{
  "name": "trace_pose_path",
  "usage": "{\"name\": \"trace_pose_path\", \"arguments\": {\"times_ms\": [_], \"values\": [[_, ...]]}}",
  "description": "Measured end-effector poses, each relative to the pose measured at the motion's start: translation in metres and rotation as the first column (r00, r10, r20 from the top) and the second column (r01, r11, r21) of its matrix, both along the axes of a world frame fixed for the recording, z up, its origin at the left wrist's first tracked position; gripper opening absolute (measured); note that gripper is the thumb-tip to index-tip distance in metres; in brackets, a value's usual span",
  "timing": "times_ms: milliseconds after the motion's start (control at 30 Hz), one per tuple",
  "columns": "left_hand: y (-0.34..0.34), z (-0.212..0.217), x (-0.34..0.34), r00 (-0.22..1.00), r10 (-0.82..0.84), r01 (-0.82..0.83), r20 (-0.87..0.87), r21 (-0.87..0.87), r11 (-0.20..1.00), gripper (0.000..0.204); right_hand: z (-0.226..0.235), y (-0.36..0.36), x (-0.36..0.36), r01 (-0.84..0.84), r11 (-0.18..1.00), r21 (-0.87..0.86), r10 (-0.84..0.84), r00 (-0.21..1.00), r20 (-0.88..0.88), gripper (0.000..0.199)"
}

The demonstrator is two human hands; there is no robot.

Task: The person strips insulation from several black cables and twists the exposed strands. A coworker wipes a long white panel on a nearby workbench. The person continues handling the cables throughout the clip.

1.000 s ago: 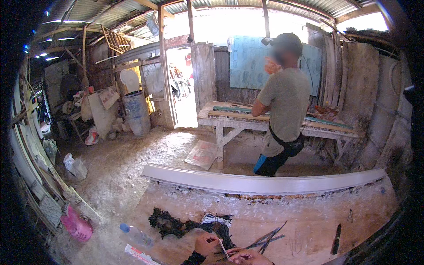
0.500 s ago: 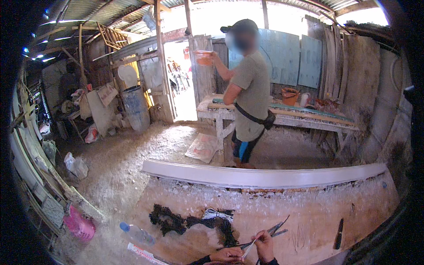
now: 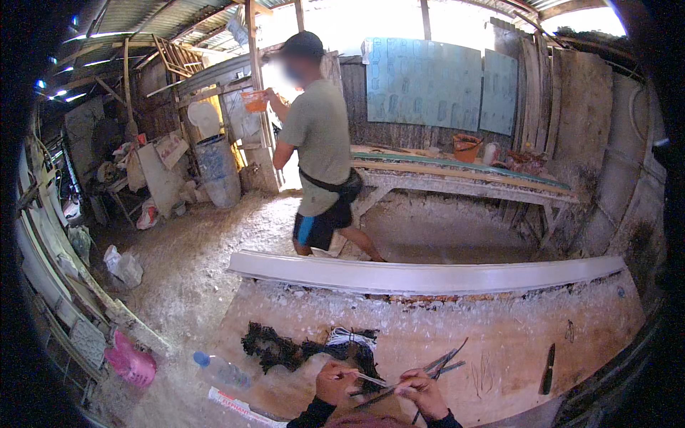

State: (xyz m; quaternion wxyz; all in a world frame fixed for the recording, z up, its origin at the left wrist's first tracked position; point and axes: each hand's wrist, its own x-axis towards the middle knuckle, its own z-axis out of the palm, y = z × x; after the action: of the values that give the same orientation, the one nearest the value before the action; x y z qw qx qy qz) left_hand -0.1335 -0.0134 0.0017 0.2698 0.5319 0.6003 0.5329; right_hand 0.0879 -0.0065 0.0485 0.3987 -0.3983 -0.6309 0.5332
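My left hand (image 3: 335,381) and my right hand (image 3: 422,391) are at the bottom edge, over a dusty wooden workbench (image 3: 514,335). Both pinch thin pale sticks (image 3: 371,379), and a bundle of dark thin strips (image 3: 442,362) fans out from my right hand toward the upper right. Just beyond my hands lies a heap of dark fibre (image 3: 285,349) with a pale cord bundle (image 3: 347,337) on it. A long white moulded strip (image 3: 428,274) runs along the bench's far edge.
A person (image 3: 317,150) walks away at the back, holding up an orange cup (image 3: 255,101). A dark knife (image 3: 547,367) lies at right. A plastic bottle (image 3: 221,369) and a pink object (image 3: 130,362) lie at left. A second bench (image 3: 464,178) stands behind.
The person at the back has left the far bench and walked left toward the doorway with the cup raised. My hands stay low on the sticks, shifted slightly.
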Motion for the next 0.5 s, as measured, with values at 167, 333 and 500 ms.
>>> {"name": "trace_pose_path", "arguments": {"times_ms": [167, 333, 500], "values": [[0.0, 0.002, 0.002, 0.97, 0.181, -0.189, 0.161, 0.038, 0.981, 0.005, 0.019, -0.028, -0.027, -0.366, 0.878, -0.308, 0.275, 0.913, -0.301, 0.024], [-0.013, 0.01, 0.007, 0.997, 0.067, -0.063, -0.049, 0.092, 0.994, 0.004, 0.022, -0.025, -0.024, -0.358, 0.93, 0.082, 0.367, 0.913, -0.179, 0.013], [-0.019, 0.012, 0.016, 0.982, -0.147, 0.16, -0.115, 0.118, 0.98, 0.004, 0.007, -0.027, -0.02, -0.136, 0.99, 0.034, 0.139, 0.985, -0.101, 0.009]]}}
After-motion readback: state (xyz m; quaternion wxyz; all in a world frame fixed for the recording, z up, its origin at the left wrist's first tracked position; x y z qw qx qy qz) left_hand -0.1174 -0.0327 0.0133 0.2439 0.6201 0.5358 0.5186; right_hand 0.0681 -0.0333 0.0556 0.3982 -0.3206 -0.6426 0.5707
